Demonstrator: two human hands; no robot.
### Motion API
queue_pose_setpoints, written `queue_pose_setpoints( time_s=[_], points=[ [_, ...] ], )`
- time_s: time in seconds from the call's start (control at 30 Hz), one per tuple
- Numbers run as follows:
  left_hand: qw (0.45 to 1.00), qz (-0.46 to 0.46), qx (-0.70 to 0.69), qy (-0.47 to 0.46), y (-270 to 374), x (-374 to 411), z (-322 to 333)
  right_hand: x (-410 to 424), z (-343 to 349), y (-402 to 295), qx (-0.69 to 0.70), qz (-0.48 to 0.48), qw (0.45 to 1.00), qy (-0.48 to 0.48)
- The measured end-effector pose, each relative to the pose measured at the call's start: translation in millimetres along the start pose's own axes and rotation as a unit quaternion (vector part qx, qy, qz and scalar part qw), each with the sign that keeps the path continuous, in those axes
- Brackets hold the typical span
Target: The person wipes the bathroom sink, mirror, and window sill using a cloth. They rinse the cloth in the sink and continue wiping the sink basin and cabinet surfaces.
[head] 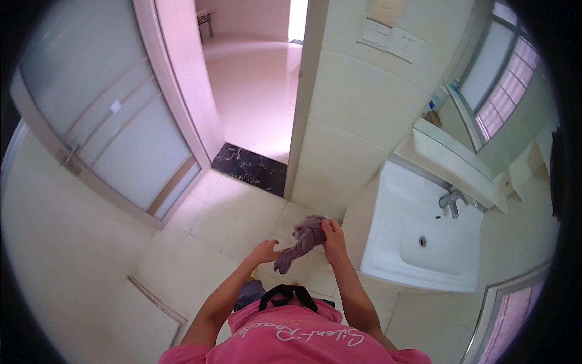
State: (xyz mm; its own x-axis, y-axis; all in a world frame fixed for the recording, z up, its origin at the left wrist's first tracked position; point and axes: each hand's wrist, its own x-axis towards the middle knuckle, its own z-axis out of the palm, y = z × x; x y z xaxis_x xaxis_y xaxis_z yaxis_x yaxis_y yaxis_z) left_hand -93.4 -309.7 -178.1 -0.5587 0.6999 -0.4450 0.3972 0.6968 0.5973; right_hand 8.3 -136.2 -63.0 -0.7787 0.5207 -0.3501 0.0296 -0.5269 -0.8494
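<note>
A crumpled mauve cloth (pixel 305 240) hangs in front of my body, above the tiled floor. My right hand (pixel 333 237) grips its upper, bunched end between thumb and fingers. My left hand (pixel 265 252) is beside the cloth's lower, twisted end, thumb pointing towards it; whether the fingers touch or hold the cloth cannot be told. To the right of the right hand stands a white ceramic washbasin (pixel 393 227) with a metal faucet (pixel 451 201) at its back edge.
A frosted-glass door (pixel 113 113) stands open at the left, beside a doorway with a dark marble threshold (pixel 250 168). A ledge (pixel 454 150) and a mirror (pixel 509 100) are above the basin. Wall switches (pixel 375 33) and a socket (pixel 405 44) are near the doorway.
</note>
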Motion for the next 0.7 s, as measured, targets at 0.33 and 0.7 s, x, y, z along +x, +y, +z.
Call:
queue_pose_setpoints(
  time_s=[0.33, 0.7],
  points=[
    [0.746, 0.149, -0.577, -0.299, 38, 32, -84, 13, 55, 2, -0.423, -0.228, 0.860, 0.170],
    [0.844, 0.123, -0.452, -0.263, 11, 86, -96, -31, -21, 56, -0.279, -0.119, 0.889, 0.343]
  ],
)
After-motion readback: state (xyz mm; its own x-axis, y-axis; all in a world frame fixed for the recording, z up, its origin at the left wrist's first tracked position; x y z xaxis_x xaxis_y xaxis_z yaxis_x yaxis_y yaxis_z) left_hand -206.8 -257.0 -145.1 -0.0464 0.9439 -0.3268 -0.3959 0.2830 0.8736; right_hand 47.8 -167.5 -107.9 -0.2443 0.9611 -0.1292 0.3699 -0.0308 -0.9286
